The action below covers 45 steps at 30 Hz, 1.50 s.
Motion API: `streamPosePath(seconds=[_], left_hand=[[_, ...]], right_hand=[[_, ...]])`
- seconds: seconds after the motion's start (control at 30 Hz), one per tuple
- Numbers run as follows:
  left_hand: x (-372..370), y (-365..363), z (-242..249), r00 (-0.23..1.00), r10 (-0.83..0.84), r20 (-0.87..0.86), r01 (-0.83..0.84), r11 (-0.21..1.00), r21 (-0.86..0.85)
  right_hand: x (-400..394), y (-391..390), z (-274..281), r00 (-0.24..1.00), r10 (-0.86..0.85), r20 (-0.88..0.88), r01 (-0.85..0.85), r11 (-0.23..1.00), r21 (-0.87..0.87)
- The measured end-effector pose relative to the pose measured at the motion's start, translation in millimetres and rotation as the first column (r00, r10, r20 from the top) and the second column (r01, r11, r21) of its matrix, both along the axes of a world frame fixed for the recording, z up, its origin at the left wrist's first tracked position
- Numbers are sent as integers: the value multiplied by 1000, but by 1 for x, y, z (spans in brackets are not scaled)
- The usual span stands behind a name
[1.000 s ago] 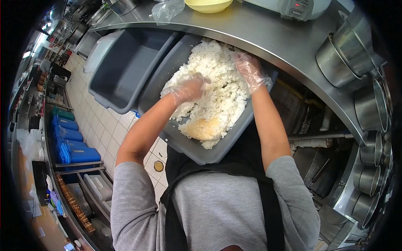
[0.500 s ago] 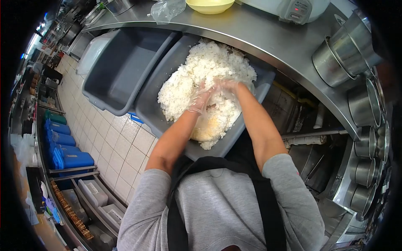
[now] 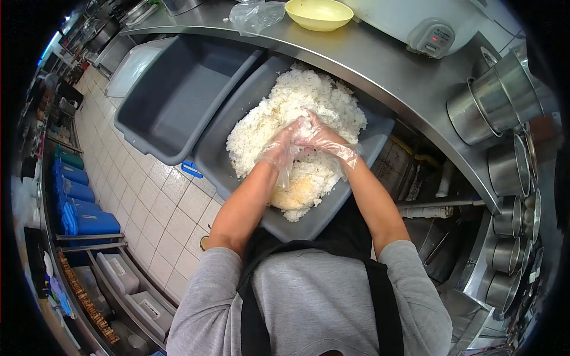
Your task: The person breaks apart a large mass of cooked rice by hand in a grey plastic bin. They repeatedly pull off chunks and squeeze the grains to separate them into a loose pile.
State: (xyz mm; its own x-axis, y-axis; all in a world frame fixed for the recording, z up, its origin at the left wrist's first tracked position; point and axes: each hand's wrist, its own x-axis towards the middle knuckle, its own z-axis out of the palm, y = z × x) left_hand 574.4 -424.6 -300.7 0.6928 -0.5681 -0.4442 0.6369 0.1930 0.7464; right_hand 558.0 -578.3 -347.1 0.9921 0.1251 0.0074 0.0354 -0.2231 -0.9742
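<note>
A large mound of cooked white rice (image 3: 255, 132) lies in a grey plastic tub (image 3: 212, 157), with a yellowish, browned patch near its front end. My left hand (image 3: 284, 143) and my right hand (image 3: 325, 141) wear loose clear plastic gloves and meet over the middle of the mound. Their fingers curve toward each other around a clump of rice (image 3: 303, 127), fingertips close together. The palms and the underside of the clump are partly hidden.
A second grey tub (image 3: 172, 98) stands left against the first. Along the steel counter (image 3: 380, 65) are a plastic bag (image 3: 256, 16), a yellow bowl (image 3: 319, 14) and a rice cooker (image 3: 432, 37). Steel pots (image 3: 475, 110) hang at right; blue bins (image 3: 89, 221) line the left.
My hands have come together from a spread position in the rice and now cup a clump between them. The view has shifted slightly.
</note>
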Motion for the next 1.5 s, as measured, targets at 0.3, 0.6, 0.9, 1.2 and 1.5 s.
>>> streamPosePath(seconds=[0.3,0.6,0.9,1.2,1.5], left_hand=[[8,-4,-8,968,26,251,-90,965,245],[21,0,-30,941,43,336,-99,984,152],[33,16,-12,964,225,141,-233,972,36],[11,7,1,843,-107,526,69,993,93],[14,8,5,926,34,376,-54,998,45]], right_hand=[[0,21,18,935,-355,-2,331,873,-358],[-7,17,29,966,-194,174,242,912,-330],[-16,24,50,996,-48,70,43,997,69],[-24,33,48,976,-209,-56,217,948,235],[-11,20,30,906,-403,131,422,889,-178]])
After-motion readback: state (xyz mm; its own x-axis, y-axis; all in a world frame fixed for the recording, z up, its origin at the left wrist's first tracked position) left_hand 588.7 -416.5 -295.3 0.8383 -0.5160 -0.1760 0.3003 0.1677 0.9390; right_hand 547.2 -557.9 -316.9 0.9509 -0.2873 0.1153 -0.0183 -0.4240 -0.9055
